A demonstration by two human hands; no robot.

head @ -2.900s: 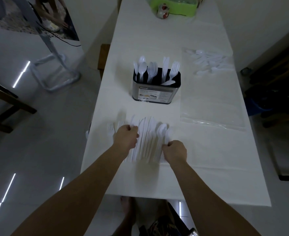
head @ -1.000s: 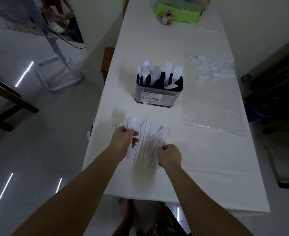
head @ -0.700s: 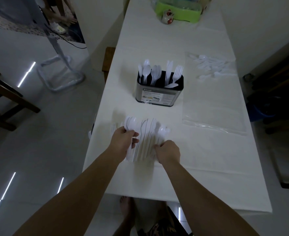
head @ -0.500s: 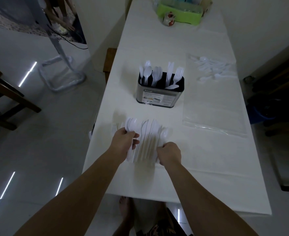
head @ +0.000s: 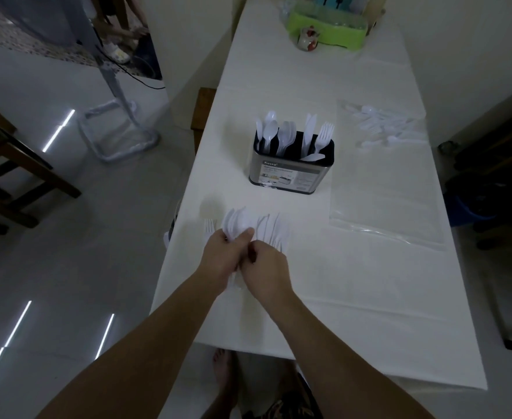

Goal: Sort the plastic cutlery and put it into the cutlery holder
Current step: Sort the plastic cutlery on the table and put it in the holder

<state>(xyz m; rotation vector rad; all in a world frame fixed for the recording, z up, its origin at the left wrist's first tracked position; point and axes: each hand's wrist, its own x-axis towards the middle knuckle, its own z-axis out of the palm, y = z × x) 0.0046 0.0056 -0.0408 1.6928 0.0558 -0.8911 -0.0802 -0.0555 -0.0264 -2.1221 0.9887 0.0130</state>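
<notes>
On the white surface, cutlery holder taken as landmark. Holder: metal body, black interior, upright, labelled face toward the person. Contents standing handle-down: white spoons in its left part, a knife and a fork in its right part; one piece lies tilted across the right rim.

Nearer the person than the holder, slightly left: loose pile of white plastic cutlery fanned on the surface. A single fork lies at the pile's left edge, close to the surface's left border.

Left hand: fingers curled around a bunch of spoons, bowls fanning out away from the person. Right hand: directly beside the left, touching it, fingers curled at the handles of the same bunch; whether it pinches a piece of its own I cannot tell for certain, contact point hidden between the hands.

Right of the holder: clear plastic bag flat on the surface, with more white cutlery at its far end.

Far beyond the holder: green tray with a small round object in front of it.

Left of the surface, on the floor: a fan stand and a wooden chair. Lighting dim; fine detail of the pile not resolvable.
</notes>
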